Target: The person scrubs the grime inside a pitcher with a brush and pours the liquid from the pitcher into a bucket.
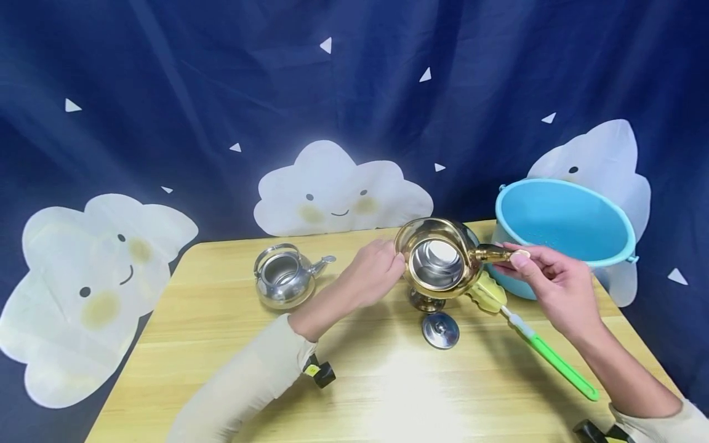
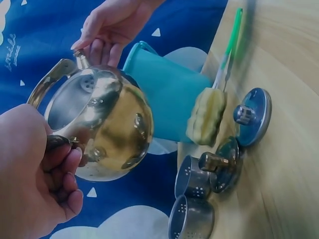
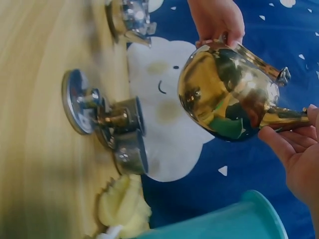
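A shiny gold teapot [image 2: 119,124] is held above the table, its lidless mouth facing the head camera. My left hand [image 1: 376,271] grips its handle where that joins the body. At the other side, my right hand [image 1: 559,286] pinches the spout [image 1: 493,253] between thumb and fingers. Inside, perforations behind the spout show in the left wrist view. Below on the table are a silver lid [image 1: 440,330], a gold-toned lid [image 2: 228,167] and two perforated metal strainers [image 2: 193,219]. A smaller silver teapot [image 1: 296,289] stands left, also lidless.
A light-blue bucket [image 1: 504,237] stands at the table's back right, behind my right hand. A yellow sponge brush [image 1: 487,292] with a green handle [image 1: 562,368] lies on the wooden table [image 1: 221,357]. A dark blue cloud-print curtain [image 1: 221,74] hangs behind.
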A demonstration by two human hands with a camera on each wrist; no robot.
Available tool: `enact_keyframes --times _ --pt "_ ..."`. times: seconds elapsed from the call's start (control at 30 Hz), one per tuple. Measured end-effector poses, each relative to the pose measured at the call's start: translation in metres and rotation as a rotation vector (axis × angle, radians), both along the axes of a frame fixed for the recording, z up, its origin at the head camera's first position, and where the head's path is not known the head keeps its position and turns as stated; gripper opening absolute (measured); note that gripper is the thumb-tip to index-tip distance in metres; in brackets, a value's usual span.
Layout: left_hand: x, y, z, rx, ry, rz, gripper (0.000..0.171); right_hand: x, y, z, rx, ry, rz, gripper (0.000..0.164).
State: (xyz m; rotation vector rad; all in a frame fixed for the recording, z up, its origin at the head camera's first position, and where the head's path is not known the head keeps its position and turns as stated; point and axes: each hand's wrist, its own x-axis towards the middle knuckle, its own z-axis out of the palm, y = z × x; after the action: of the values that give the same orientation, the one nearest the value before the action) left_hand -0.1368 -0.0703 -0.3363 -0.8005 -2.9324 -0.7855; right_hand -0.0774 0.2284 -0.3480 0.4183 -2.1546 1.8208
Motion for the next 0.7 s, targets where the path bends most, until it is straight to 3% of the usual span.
enact_keyframes --times 0.17,0.4,0.7 --pt "0.003 -0.01 -0.007 -0.04 0.005 -0.009 0.034 0.003 -0.011 -0.014 -0.11 -0.029 0.035 0.022" --pt "0.007 -0.024 -0.016 -0.133 0.024 -0.034 0.036 0.005 -0.024 -0.031 -0.109 -0.089 0.046 0.024" --pt "0.015 -0.041 -0.025 -0.149 -0.008 0.014 0.038 0.001 -0.043 -0.044 -0.155 -0.15 0.095 0.03"
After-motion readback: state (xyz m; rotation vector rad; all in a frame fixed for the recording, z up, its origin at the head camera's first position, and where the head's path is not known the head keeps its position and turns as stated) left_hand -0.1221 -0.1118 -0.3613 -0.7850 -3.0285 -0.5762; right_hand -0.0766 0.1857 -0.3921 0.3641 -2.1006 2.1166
